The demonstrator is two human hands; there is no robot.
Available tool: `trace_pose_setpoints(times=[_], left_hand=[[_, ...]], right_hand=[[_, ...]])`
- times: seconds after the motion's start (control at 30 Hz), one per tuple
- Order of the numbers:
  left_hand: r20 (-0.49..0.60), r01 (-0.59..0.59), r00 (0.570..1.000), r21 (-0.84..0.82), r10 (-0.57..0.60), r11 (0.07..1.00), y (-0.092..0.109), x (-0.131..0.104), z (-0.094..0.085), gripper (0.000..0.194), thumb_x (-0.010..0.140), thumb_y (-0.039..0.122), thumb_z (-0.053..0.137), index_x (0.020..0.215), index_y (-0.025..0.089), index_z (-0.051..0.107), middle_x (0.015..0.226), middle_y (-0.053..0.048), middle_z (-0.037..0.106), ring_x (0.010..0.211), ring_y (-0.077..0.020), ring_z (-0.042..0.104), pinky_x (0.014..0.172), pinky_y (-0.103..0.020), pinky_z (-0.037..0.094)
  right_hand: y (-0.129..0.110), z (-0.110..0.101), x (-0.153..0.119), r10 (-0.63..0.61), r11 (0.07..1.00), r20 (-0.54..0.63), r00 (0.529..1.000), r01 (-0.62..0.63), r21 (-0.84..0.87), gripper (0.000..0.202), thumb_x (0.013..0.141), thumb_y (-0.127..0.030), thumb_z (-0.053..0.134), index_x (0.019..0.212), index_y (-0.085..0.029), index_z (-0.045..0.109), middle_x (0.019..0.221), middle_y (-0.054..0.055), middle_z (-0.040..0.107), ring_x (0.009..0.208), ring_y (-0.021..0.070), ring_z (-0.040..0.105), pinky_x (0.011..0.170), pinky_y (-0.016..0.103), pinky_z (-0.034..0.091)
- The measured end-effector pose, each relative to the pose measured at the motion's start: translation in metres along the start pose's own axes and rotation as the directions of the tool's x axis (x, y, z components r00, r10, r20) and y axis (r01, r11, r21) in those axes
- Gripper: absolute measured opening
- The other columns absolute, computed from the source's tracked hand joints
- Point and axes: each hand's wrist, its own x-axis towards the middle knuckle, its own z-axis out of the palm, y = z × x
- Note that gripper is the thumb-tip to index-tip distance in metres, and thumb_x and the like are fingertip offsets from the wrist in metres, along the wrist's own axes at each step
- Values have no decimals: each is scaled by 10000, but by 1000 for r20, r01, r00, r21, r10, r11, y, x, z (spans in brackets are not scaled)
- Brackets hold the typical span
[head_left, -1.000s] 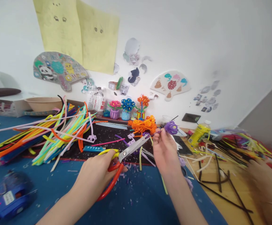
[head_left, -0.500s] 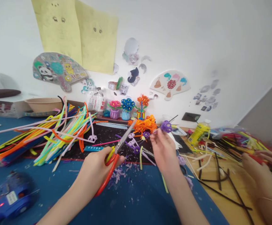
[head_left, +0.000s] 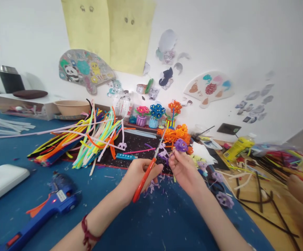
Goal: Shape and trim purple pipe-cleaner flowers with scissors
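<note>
My left hand [head_left: 138, 176] is closed round the red-handled scissors [head_left: 144, 180], whose narrow blades point up and away, nearly together. In the fingertips of my right hand [head_left: 186, 170] is a purple pipe-cleaner flower [head_left: 181, 145], its looped head standing above the thumb and forefinger. The scissors are just left of the flower, apart from it. Beyond the flower lies a heap of orange pipe-cleaner flowers [head_left: 176, 134]. Lilac flowers [head_left: 225, 200] rest beside my right forearm, and purple fuzzy scraps [head_left: 152, 187] are scattered below my hands.
Bundled coloured pipe cleaners [head_left: 93, 139] spread at left. Nearer me are a blue glue gun [head_left: 54, 205], its light lit, and a white case [head_left: 3, 183]. A yellow bottle [head_left: 239, 146] stands at right, near another person's hand [head_left: 301, 195]. Potted flowers [head_left: 156, 116] line the wall.
The view has swung left, bringing the white case and more of the glue gun into sight. The scissor blades have come closer together, and my two hands are nearer each other.
</note>
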Motion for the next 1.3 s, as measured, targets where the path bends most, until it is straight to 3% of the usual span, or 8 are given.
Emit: trace_pose_setpoints(times=[0.2, 0.33, 0.6, 0.83, 1.13, 1.3], left_hand=[[63, 51, 997, -15, -50, 999, 7, -6, 0, 382, 775, 460, 558, 529, 183, 468, 365, 87, 397, 293, -44, 336, 309, -157, 246], [47, 48, 998, -16, -47, 999, 8, -5, 1, 326, 759, 435, 572, 579, 172, 502, 449, 70, 484, 309, -34, 352, 312, -152, 255], [-3, 25, 1000, 18, -25, 1000, 6, -1, 2, 365, 757, 505, 562, 595, 183, 502, 401, 89, 435, 301, -42, 341, 308, -159, 249], [-7, -19, 1000, -4, 19, 1000, 3, -2, 1, 409, 781, 513, 562, 556, 186, 462, 356, 88, 398, 313, -48, 351, 335, -162, 254], [-10, -21, 1000, -105, 21, 994, -2, 1, -1, 385, 814, 483, 532, 575, 185, 484, 339, 80, 385, 298, -62, 354, 349, -180, 287], [8, -28, 1000, -96, 28, 995, -2, 1, 0, 439, 829, 572, 451, 609, 193, 481, 364, 80, 387, 299, -69, 341, 352, -200, 290]], right_hand=[[2, 1, -1, 24, 999, 35, 999, -23, -27, 130, 687, -240, 798, 732, -160, 705, 613, -7, 652, 533, 72, 588, 504, 158, 480], [0, 0, -1, 40, 996, 78, 996, -34, -81, 163, 678, -251, 803, 773, -164, 703, 616, -6, 662, 530, 79, 598, 510, 168, 480], [-6, 5, -6, 85, 935, 207, 975, -7, -354, 215, 689, -328, 777, 742, -151, 668, 594, 8, 657, 525, 118, 613, 527, 221, 481], [-14, 2, -3, -58, 939, 122, 991, 96, -331, 208, 658, -319, 793, 724, -154, 685, 599, 11, 664, 522, 124, 609, 512, 232, 488], [-14, 6, -6, -107, 955, 74, 991, 124, -269, 192, 653, -293, 795, 683, -155, 665, 564, -4, 656, 480, 114, 601, 492, 229, 480], [-11, 5, -5, -144, 953, 58, 988, 155, -261, 205, 668, -313, 789, 696, -156, 659, 589, 4, 662, 510, 122, 608, 508, 241, 489]])
